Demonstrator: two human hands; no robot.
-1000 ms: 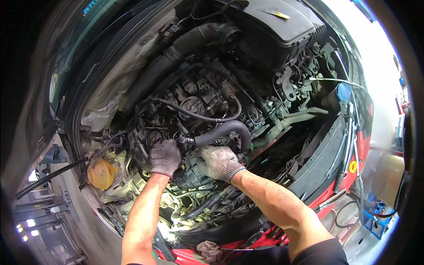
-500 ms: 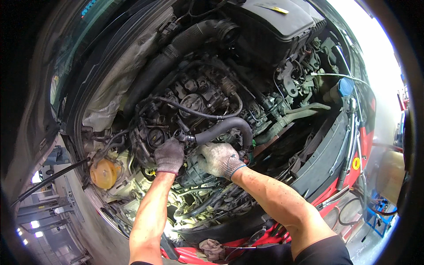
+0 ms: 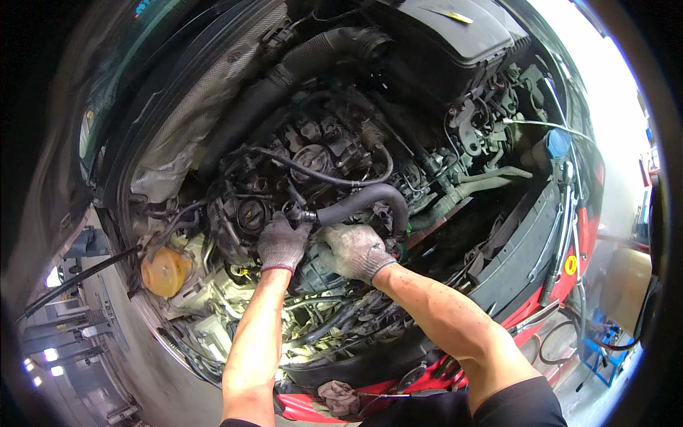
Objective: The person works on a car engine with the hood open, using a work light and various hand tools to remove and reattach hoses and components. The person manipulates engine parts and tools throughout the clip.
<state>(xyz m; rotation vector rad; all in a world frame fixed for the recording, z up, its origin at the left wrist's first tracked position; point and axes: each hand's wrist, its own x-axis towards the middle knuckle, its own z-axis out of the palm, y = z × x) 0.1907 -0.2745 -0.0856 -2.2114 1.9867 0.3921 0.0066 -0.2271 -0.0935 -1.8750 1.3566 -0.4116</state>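
Both my hands wear pale, dirt-stained knit gloves and reach into a car's engine bay. My left hand (image 3: 283,243) is closed just below the clamped end of a thick black hose (image 3: 370,201), close by the black oil filler cap (image 3: 252,216). Whatever its fingers grip is hidden by the glove. Beneath the bend of that hose, my right hand (image 3: 353,250) is curled down over a ribbed grey metal part (image 3: 314,275). Its fingertips are out of sight, so what they hold cannot be made out.
A yellowish coolant tank (image 3: 165,272) sits at the left. Ratchets and wrenches (image 3: 567,213) lie along the right front edge beside a blue cap (image 3: 558,143). A crumpled rag (image 3: 339,398) rests on the red front edge. A large black airbox (image 3: 455,32) is at the top.
My left hand has shifted slightly right, toward the clamped hose end and my right hand. The right hand stays nearly in place. The view has moved a little.
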